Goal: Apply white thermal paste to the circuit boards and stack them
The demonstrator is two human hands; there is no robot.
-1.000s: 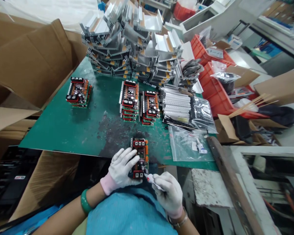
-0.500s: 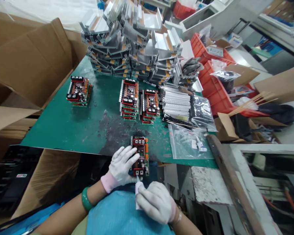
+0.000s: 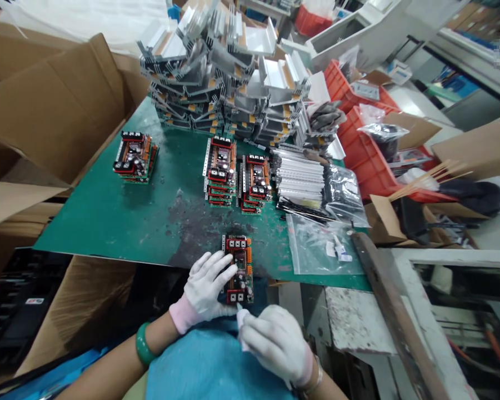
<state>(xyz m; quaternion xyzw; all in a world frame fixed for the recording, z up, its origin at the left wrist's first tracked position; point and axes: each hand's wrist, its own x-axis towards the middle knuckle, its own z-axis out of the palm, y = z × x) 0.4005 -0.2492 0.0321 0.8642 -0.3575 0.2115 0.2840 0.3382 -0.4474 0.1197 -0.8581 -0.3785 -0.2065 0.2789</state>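
A circuit board with red and black parts lies at the near edge of the green mat. My left hand, in a white glove, rests flat on the board's left side, fingers spread. My right hand, also gloved, is closed just below the board's near end, with a small white object showing at the fingertips. I cannot make out what that object is. A green bangle sits on my left wrist.
Three stacks of similar boards stand further back on the mat. Behind them rise piled aluminium heat sinks. Clear plastic bags, white strips, red bins and cardboard boxes surround the mat.
My right hand turned over from palm-side holding a small white tube near the board's end to knuckles up, drawn slightly back toward my body. The left hand and board stayed put.
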